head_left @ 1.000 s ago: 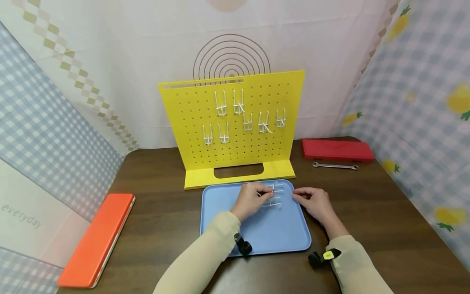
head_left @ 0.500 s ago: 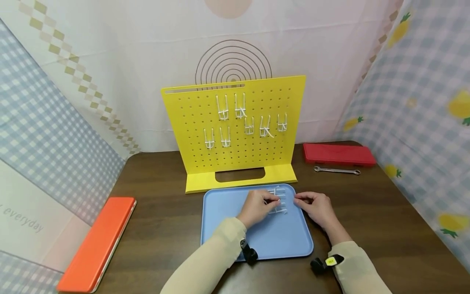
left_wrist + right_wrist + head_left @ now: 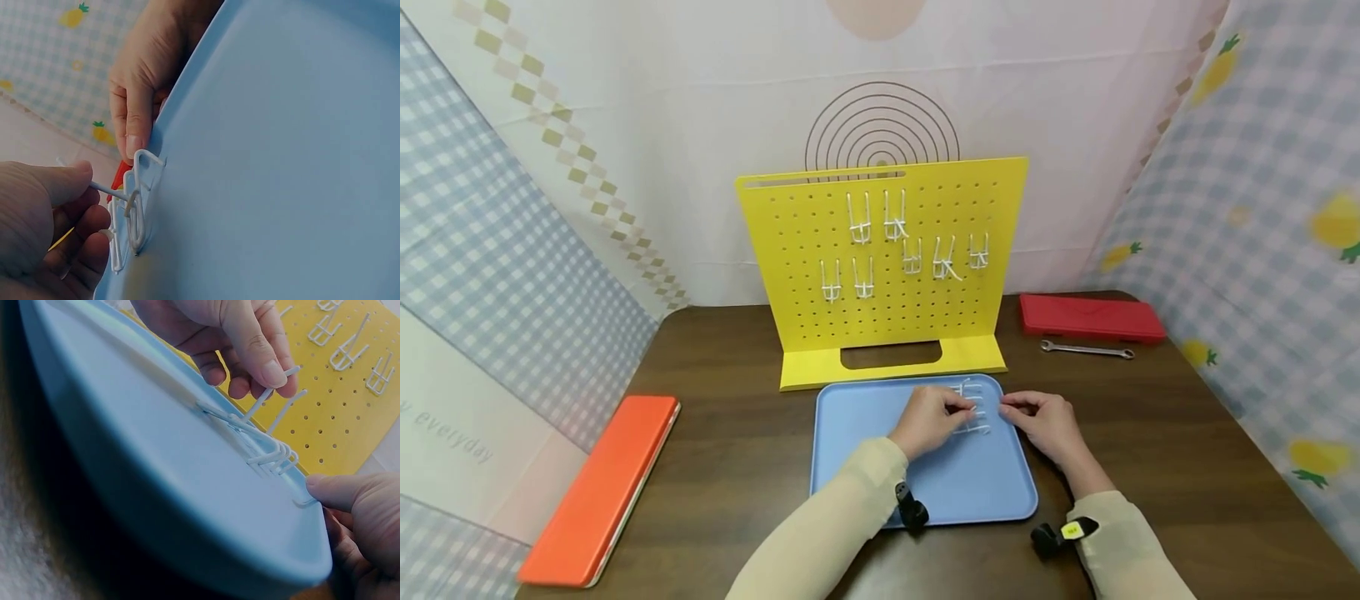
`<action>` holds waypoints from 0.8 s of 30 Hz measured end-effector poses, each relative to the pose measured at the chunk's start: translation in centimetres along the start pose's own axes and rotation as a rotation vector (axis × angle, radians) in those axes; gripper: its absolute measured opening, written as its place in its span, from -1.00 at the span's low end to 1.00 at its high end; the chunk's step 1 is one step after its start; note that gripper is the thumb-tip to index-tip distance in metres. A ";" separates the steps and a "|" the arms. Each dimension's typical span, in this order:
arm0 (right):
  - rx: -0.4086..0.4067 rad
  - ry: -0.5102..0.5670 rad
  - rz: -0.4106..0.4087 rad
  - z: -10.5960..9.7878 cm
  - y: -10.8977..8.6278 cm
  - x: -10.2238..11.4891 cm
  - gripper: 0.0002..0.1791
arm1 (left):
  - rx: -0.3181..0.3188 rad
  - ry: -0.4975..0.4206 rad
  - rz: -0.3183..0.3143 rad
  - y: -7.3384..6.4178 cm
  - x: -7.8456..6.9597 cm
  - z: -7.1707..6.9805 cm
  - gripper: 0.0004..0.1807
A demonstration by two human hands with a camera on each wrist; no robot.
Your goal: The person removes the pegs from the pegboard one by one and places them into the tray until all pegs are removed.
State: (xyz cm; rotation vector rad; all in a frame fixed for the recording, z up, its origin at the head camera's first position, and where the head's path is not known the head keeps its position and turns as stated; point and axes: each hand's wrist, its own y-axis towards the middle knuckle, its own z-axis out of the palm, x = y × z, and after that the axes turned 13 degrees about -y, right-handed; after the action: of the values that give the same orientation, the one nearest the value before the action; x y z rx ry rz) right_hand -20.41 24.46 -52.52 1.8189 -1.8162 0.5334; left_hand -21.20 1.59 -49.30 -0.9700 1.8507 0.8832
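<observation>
My left hand [image 3: 925, 423] is over the right half of the blue tray [image 3: 970, 487]. Its thumb and fingertips pinch one prong of a white wire pegboard hook [image 3: 260, 404]. Further white hooks [image 3: 116, 240] lie close beside it on the tray; they overlap, so where one ends is hard to tell. At the tray's right edge, my right hand [image 3: 1047, 423] grips the rim, thumb on top and fingers outside, as the right wrist view shows. In the head view the left hand hides part of the hooks.
Behind the tray stands a yellow pegboard [image 3: 805, 321] with several white hooks hung on it. A red case [image 3: 1092, 318] and a combination wrench [image 3: 1086, 349] lie at the back right. An orange-red flat case [image 3: 598, 492] lies on the left.
Compared with a second ago, my left hand and the hooks sit slightly farther right, nearer my right hand. The head view has shifted a little. My right hand keeps its place on the rim.
</observation>
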 end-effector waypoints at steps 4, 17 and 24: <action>0.022 0.001 0.007 0.0 -0.1 0.1 -0.72 | 0.010 0.014 -0.014 -0.2 0.0 -0.1 -0.81; 0.033 -0.001 0.004 0.1 -0.2 0.3 -0.71 | 0.008 0.044 -0.021 -0.4 0.4 -0.1 -0.83; 0.014 -0.003 0.003 -0.2 0.2 0.0 -0.73 | 0.033 0.049 -0.025 -0.1 -0.5 -0.8 -0.79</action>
State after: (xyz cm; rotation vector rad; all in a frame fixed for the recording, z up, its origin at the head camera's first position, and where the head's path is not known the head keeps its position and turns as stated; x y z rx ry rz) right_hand -20.55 24.61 -52.36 1.8277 -1.8217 0.5453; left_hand -21.21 0.98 -48.58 -1.0009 1.8843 0.8181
